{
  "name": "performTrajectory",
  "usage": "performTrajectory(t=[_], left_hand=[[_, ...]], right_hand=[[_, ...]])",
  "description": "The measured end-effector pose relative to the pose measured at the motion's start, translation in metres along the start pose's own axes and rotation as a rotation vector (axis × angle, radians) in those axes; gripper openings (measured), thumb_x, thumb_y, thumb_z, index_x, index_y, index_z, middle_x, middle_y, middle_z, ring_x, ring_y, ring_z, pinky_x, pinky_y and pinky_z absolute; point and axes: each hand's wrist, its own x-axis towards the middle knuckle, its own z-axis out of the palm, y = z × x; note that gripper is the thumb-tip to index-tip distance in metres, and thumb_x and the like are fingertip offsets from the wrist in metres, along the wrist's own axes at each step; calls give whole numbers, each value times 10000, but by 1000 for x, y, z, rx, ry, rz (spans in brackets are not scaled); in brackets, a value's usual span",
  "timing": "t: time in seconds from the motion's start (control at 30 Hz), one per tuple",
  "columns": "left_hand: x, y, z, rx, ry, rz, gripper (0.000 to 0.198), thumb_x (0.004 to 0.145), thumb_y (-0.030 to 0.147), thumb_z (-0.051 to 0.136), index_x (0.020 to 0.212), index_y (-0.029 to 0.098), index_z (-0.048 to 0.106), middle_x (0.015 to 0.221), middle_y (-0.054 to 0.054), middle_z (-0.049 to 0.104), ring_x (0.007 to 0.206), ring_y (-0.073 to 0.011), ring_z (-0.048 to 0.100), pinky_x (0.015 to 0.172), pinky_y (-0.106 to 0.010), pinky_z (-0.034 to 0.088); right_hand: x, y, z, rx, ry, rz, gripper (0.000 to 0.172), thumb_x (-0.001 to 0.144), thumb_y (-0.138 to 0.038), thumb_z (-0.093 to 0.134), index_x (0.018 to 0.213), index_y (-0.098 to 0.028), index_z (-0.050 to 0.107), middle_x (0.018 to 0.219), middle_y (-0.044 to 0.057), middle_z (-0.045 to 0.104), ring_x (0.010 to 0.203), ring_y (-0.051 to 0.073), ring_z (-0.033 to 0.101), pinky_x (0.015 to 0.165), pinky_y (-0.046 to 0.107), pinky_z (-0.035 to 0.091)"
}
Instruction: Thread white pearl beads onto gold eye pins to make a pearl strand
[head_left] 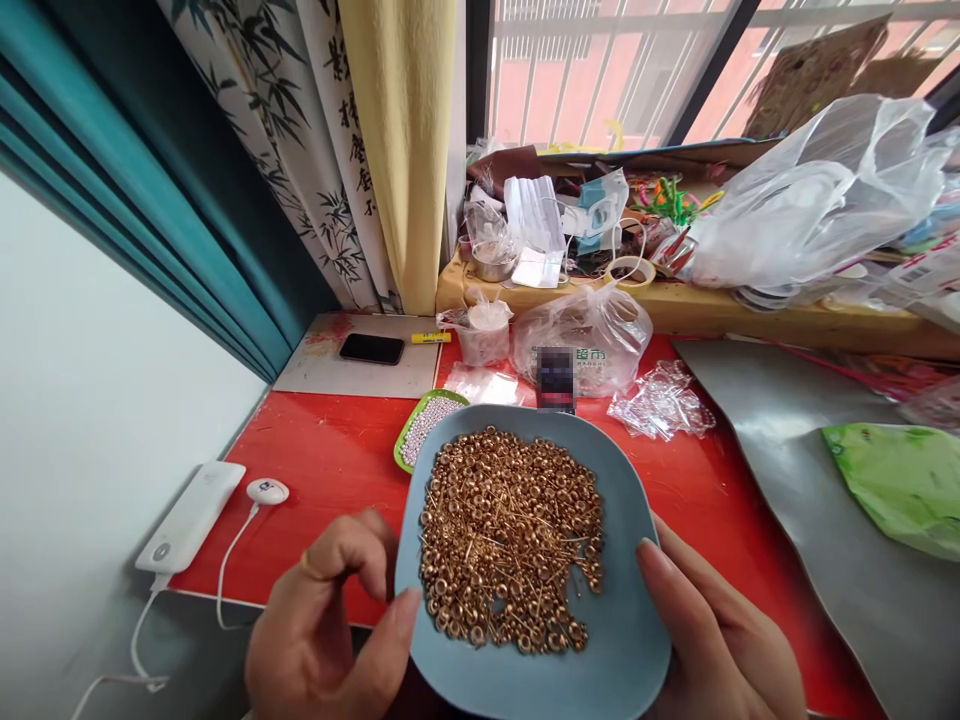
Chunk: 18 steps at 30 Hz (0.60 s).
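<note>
blue bowl: we see a shallow bowl (622, 610) with rounded corners and a smooth, plain rim, up close above the front part of the red table (315, 430), held between our two hands.
gold pieces: we have a crowded heap of small gold pieces (510, 520) inside it, shiny little rings or round beads mixed with thin straight pins; they cover most of the floor, while the right side and the near end show bare blue, with a few loose pins at the heap's ragged right edge.
right hand: our right hand (720, 640) is clamped on the bowl's right side, thumb laid over the rim and pointing up and inward, the other fingers mostly hidden behind.
left hand: our left hand (315, 620) is at the left side, thumb tip touching the rim, forefinger bent into a hook with a gold ring (308, 565) on it; thumb and forefinger are apart, and we cannot tell whether the hidden fingers grip the bowl.
green tray: just beyond the bowl's far left corner we see a green tray (400, 455) of pale beads (431, 420), partly covered from our view.
clear pieces: we see a loose pile (664, 402) of them beyond the bowl, to the right.
</note>
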Motion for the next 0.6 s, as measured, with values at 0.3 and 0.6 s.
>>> performTrajectory(t=[0.3,0.6], left_hand=[[30,-39,5,286,73,213,78,820,135,532,792,194,574,810,-16,588,807,-168,570,714,-301,486],[60,-164,55,634,-417,-135,140,878,260,546,891,140,616,899,-40,647,794,-160,621,721,-350,523]], right_hand=[[76,80,-22,-482,83,-185,465,906,-467,383,1133,-131,610,591,-8,584,471,112,476,425,221,376],[168,176,-41,-574,50,-166,274,893,-318,534,1112,-157,558,1102,62,597,917,189,610,775,387,515]])
